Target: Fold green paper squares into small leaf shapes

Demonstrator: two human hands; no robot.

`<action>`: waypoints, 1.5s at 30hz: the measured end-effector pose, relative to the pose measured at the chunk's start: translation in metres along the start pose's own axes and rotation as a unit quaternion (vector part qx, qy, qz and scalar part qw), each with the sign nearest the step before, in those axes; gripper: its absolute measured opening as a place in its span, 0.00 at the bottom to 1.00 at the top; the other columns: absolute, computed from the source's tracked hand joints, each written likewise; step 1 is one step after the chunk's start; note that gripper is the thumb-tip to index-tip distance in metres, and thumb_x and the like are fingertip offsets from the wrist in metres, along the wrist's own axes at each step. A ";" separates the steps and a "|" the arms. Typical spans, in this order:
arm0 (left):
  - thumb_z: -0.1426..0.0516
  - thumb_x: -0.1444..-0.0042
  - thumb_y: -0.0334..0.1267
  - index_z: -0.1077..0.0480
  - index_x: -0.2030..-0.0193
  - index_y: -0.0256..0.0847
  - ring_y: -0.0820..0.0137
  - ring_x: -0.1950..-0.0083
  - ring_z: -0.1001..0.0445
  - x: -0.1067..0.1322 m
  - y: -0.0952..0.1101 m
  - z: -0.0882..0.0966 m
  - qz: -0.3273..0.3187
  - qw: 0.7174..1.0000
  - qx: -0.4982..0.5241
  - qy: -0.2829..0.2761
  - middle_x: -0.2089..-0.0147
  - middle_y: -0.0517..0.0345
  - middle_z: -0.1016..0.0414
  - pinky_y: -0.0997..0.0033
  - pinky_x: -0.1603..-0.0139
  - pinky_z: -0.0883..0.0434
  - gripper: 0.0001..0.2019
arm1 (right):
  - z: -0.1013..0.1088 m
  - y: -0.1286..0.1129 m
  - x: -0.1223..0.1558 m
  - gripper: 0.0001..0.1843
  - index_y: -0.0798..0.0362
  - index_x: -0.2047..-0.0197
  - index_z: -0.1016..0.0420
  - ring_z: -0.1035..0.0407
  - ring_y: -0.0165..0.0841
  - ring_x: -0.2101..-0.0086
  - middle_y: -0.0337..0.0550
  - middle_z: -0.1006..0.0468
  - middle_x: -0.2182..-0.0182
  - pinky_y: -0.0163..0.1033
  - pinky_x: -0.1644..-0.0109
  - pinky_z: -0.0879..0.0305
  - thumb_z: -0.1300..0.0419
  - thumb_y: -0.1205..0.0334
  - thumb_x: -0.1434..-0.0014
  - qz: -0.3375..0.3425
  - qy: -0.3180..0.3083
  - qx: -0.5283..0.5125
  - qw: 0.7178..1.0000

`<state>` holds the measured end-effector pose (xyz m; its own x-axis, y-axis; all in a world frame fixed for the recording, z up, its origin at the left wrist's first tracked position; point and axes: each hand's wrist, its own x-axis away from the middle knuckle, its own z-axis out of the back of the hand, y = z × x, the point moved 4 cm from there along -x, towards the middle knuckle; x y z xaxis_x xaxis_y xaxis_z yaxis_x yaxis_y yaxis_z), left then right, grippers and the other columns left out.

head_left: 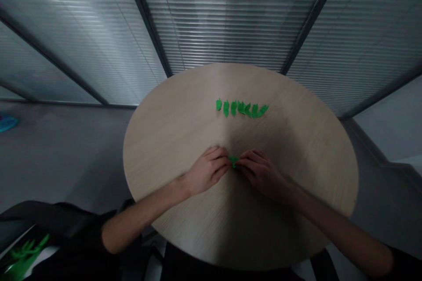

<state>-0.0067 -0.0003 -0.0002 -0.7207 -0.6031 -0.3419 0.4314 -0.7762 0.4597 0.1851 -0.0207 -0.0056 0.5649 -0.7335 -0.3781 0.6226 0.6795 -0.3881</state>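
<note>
A small bright green leaf-like piece (234, 161) is at the middle of the round table (178, 123), between my two hands. My left hand (211, 169) pinches its left side with the fingertips. From the right, the fingertips of my right hand (261, 173) close on its other side. My fingers cover parts of it, so its full shape is hidden. Farther back on the tabletop lies a row of several similar green leaf-like pieces (234, 108), some touching or overlapping toward the right end.
Glass partitions with blinds (224, 30) stand just behind the table's far edge. At the lower left, more green leafy material (28, 252) shows beside a dark chair or bag. A blue object (6, 121) lies on the floor at the far left.
</note>
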 end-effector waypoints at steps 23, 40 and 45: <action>0.50 0.24 0.40 0.23 0.53 0.37 0.58 0.51 0.29 0.002 0.004 -0.004 0.044 0.998 -0.042 -0.020 0.54 0.47 0.25 0.57 0.48 0.30 0.15 | -0.004 -0.003 -0.003 0.03 0.52 0.58 0.21 0.27 0.42 0.58 0.47 0.19 0.60 0.48 0.48 0.32 0.37 0.68 0.30 -0.021 0.012 0.018 1.000; 0.42 0.29 0.37 0.25 0.56 0.39 0.57 0.51 0.28 0.001 0.001 -0.005 0.167 0.986 -0.010 -0.013 0.54 0.50 0.25 0.55 0.51 0.32 0.06 | -0.009 0.006 -0.008 0.05 0.51 0.65 0.22 0.24 0.40 0.60 0.42 0.18 0.65 0.48 0.50 0.40 0.32 0.65 0.37 -0.193 0.003 -0.059 0.979; 0.39 0.32 0.36 0.24 0.59 0.41 0.60 0.54 0.27 0.001 -0.003 -0.006 0.164 0.986 0.022 0.012 0.57 0.52 0.24 0.58 0.54 0.32 0.04 | -0.009 0.008 -0.008 0.05 0.50 0.66 0.22 0.24 0.39 0.60 0.42 0.17 0.66 0.48 0.51 0.39 0.33 0.65 0.37 -0.188 0.001 -0.072 0.980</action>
<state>-0.0052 0.0002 -0.0071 -0.5328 -0.8250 -0.1887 0.6146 -0.5304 0.5839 0.1811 -0.0092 -0.0131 0.3100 -0.9322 -0.1870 0.7034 0.3572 -0.6145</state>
